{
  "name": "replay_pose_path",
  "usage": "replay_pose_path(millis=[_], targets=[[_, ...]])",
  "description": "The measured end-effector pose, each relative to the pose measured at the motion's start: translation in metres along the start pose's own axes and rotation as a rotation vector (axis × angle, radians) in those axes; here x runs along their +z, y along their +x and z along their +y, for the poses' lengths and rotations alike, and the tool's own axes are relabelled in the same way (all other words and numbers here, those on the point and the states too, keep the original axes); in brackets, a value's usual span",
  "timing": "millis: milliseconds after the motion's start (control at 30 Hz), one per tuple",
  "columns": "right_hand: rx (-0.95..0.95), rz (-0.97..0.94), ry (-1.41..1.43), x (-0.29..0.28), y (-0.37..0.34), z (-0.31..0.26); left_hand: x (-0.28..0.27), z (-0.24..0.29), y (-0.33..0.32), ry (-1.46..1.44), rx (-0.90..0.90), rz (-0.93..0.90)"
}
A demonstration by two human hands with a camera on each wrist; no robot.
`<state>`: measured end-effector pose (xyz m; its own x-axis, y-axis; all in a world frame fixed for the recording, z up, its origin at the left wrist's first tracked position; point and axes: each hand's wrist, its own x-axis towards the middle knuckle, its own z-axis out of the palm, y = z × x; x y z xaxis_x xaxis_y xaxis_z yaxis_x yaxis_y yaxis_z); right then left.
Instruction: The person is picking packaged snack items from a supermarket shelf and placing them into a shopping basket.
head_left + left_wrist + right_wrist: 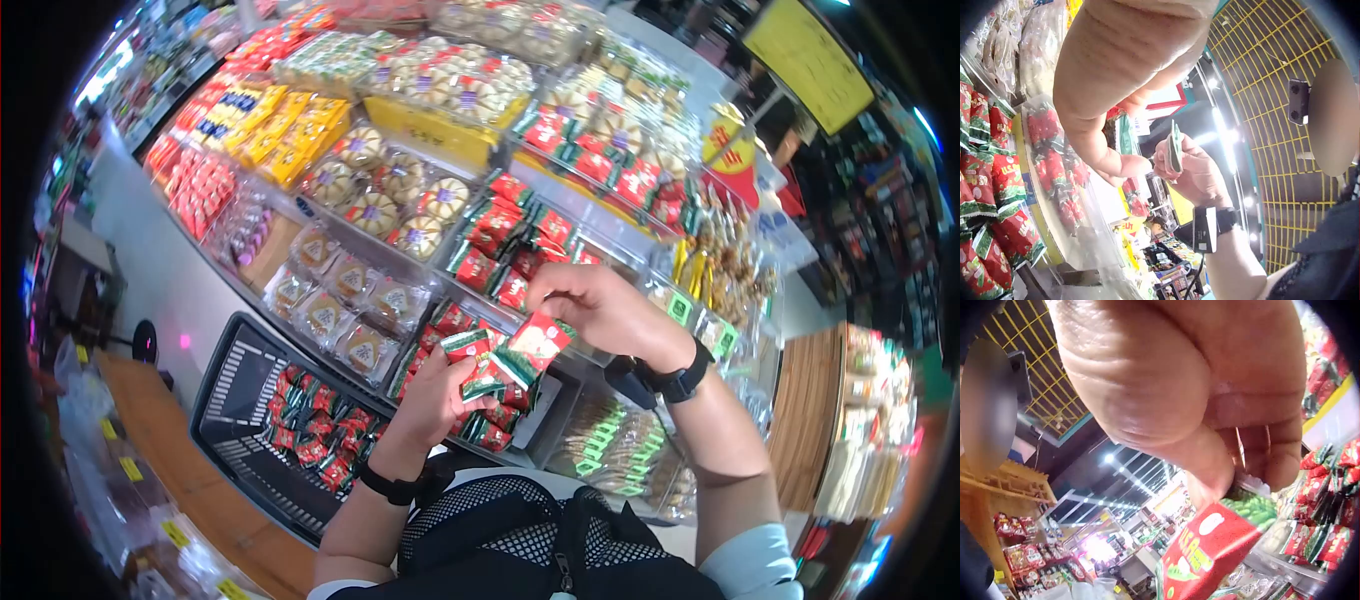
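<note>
My right hand (pixel 605 310) pinches the top end of a small red-and-green snack packet (pixel 1213 550) with green peas pictured on it. Its lower end overlaps another red-and-green packet (pixel 466 346) that my left hand (pixel 432 402) grips between thumb and fingers. The left wrist view shows part of that packet (pixel 1125 134) behind the curled fingers, and the right hand (pixel 1194 169) with its own packet seen edge-on. Beneath both hands lies a display bin of like packets (pixel 492 436). A dark grey shopping basket (pixel 222 395) at the lower left holds a pile of them.
Sloped display bins surround the hands: wrapped round pastries (pixel 362 345) to the left, shell-shaped cakes (pixel 405 180) and more red packets (pixel 490 225) beyond, green-labelled packs (pixel 610 440) to the right. A wooden ledge (pixel 180 450) runs beside the basket.
</note>
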<state>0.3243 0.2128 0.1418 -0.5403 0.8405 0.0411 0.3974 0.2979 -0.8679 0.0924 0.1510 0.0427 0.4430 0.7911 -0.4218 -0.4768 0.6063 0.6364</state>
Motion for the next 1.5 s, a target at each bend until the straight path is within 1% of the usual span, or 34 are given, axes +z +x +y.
replay_pose_path(millis=[33,100,133,167,233,267,300,367,433,533,567,600,633,700,733,767,800,833,867,900,933,967,1033,1067,1100,1167,1200,1267,1300,1333,1367,1400,1433,1500], targets=[[0.010,0.026,0.003,0.000,-0.002,-0.005,0.003,-0.002,0.000,0.047,-0.008,-0.060],[-0.082,-0.160,-0.097,0.001,-0.005,-0.015,0.008,-0.006,-0.001,0.133,-0.012,-0.178],[-0.056,-0.221,-0.114,0.004,-0.004,-0.013,0.008,-0.011,0.000,0.098,-0.032,-0.213],[-0.090,-0.248,-0.094,0.008,-0.004,-0.014,0.009,-0.014,0.002,0.107,-0.035,-0.219],[-0.099,-0.279,-0.110,0.018,-0.005,-0.007,0.013,-0.018,0.004,0.011,-0.066,-0.357],[-0.104,-0.277,-0.108,0.022,-0.005,-0.004,0.019,-0.021,0.004,0.081,-0.007,-0.337],[-0.103,-0.284,-0.125,0.026,-0.005,-0.001,0.022,-0.022,0.003,0.084,-0.006,-0.333],[-0.105,-0.293,-0.136,0.030,-0.003,-0.008,0.026,-0.019,-0.002,0.055,-0.038,-0.410],[0.195,-0.432,-0.117,0.029,-0.001,-0.022,0.025,-0.016,-0.007,0.071,-0.043,-0.459],[0.219,-0.433,-0.166,0.036,0.003,-0.035,0.027,-0.014,-0.017,0.089,-0.050,-0.447],[0.212,-0.438,-0.168,0.042,0.002,-0.028,0.033,-0.008,-0.024,0.215,-0.007,-0.436],[0.040,-0.332,-0.130,0.052,0.001,-0.012,0.035,-0.004,-0.029,0.341,0.037,-0.421],[-0.133,-0.227,-0.089,0.059,0.003,-0.007,0.032,-0.005,-0.029,0.341,0.046,-0.412],[-0.121,-0.237,-0.074,0.063,0.001,0.001,0.024,-0.009,-0.028,0.261,-0.029,-0.386],[-0.117,-0.164,-0.047,0.061,-0.002,-0.005,0.023,-0.010,-0.033,0.207,-0.019,-0.308],[-0.113,-0.094,-0.018,0.058,-0.004,-0.011,0.018,-0.009,-0.037,0.203,-0.007,-0.293],[0.012,-0.083,-0.028,0.052,-0.008,-0.018,0.008,-0.009,-0.040,0.171,0.029,-0.238],[0.005,0.050,-0.053,0.057,-0.012,0.005,-0.004,-0.009,-0.046,0.134,0.067,-0.173],[0.046,0.154,0.021,0.056,-0.014,0.018,-0.015,-0.005,-0.051,0.090,0.071,-0.051],[0.027,0.257,-0.059,0.054,-0.018,0.028,-0.033,-0.002,-0.057,0.015,0.153,-0.014],[0.162,0.332,0.046,0.054,-0.023,0.046,-0.052,-0.001,-0.063,0.013,0.216,0.134],[0.182,0.356,-0.033,0.050,-0.029,0.066,-0.073,-0.001,-0.069,0.017,0.273,0.279],[0.306,0.399,0.103,0.050,-0.040,0.084,-0.126,-0.003,-0.080,0.014,0.296,0.469],[0.328,0.399,0.118,0.049,-0.045,0.095,-0.152,-0.011,-0.086,-0.089,0.333,0.517],[0.349,0.405,0.127,0.049,-0.047,0.105,-0.177,-0.020,-0.091,-0.143,0.274,0.615],[0.389,0.423,0.149,0.053,-0.049,0.111,-0.233,-0.054,-0.090,-0.170,0.218,0.645],[0.425,0.450,0.165,0.054,-0.048,0.114,-0.242,-0.064,-0.090,-0.174,0.221,0.648],[0.421,0.473,0.148,0.059,-0.050,0.130,-0.258,-0.083,-0.090,-0.180,-0.160,0.765],[0.422,0.500,0.133,0.063,-0.051,0.139,-0.268,-0.095,-0.088,-0.188,-0.156,0.770],[0.421,0.490,0.133,0.067,-0.051,0.141,-0.271,-0.102,-0.085,-0.134,-0.248,0.720],[0.383,0.518,0.041,0.070,-0.051,0.143,-0.275,-0.108,-0.085,-0.079,-0.340,0.667],[0.344,0.549,-0.049,0.072,-0.052,0.145,-0.278,-0.114,-0.085,-0.007,-0.402,0.716],[0.343,0.550,-0.051,0.073,-0.053,0.144,-0.284,-0.118,-0.084,-0.008,-0.401,0.715],[0.353,0.569,-0.169,0.074,-0.052,0.142,-0.301,-0.134,-0.080,0.039,-0.517,0.760]])
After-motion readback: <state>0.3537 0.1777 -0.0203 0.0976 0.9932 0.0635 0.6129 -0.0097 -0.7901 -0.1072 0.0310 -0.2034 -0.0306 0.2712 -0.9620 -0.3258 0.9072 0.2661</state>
